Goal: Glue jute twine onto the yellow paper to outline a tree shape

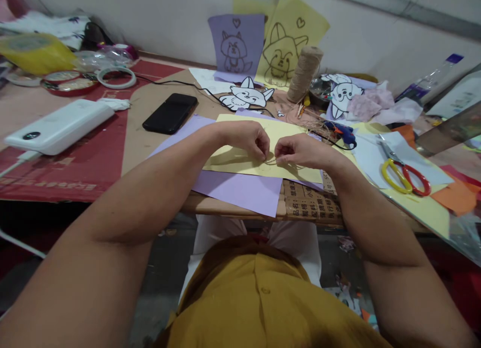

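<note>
Head view: thin twine (270, 162) is pinched by left hand (256, 139) and right hand (295, 150) over yellow paper (240, 161); phone (170, 113) at ten o'clock.

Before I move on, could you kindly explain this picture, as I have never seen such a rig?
There is no robot here: these are a person's bare hands, and the single picture comes from a camera worn on the head, looking forward and down. The left hand and right hand appear to pinch a thin strand over a yellow sheet, with purple paper beneath. Also on the table are a phone, a power bank, a spool and scissors. Two drawings stand against the wall.
</note>
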`<state>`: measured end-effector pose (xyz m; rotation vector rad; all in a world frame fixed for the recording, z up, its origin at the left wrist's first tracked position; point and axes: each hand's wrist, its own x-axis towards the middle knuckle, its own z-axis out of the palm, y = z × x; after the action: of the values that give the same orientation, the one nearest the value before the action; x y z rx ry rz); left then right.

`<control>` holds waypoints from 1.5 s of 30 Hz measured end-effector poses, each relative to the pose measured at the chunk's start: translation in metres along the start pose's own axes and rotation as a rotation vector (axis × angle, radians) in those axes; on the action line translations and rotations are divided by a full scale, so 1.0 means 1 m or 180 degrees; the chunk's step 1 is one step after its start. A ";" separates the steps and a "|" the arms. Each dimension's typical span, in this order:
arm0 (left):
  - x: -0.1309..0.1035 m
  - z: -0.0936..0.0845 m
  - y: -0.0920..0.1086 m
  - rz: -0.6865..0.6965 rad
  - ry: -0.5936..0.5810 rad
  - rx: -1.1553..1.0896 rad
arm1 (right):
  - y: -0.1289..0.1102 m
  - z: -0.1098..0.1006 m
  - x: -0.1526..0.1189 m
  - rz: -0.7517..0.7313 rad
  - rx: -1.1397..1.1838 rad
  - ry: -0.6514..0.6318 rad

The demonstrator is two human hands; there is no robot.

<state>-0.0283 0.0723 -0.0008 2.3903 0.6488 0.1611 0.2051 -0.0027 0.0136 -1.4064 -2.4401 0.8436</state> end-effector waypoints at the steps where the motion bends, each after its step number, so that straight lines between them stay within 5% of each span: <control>1: 0.000 0.000 0.001 -0.0002 -0.0012 -0.0019 | 0.001 0.000 0.000 0.0024 -0.0011 0.0012; 15: -0.003 -0.008 0.009 -0.0096 -0.0370 -0.0218 | 0.001 0.002 0.002 0.0104 0.0013 0.0053; 39: -0.001 -0.006 0.016 -0.0326 -0.0272 0.0084 | -0.002 0.003 0.002 0.0188 0.0512 0.0225; 45: -0.004 -0.012 0.011 -0.0291 -0.0156 -0.0012 | -0.008 0.007 0.002 0.0160 0.0592 0.0559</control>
<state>-0.0303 0.0699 0.0151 2.3481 0.7323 0.0645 0.1951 -0.0070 0.0117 -1.4141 -2.1463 0.8915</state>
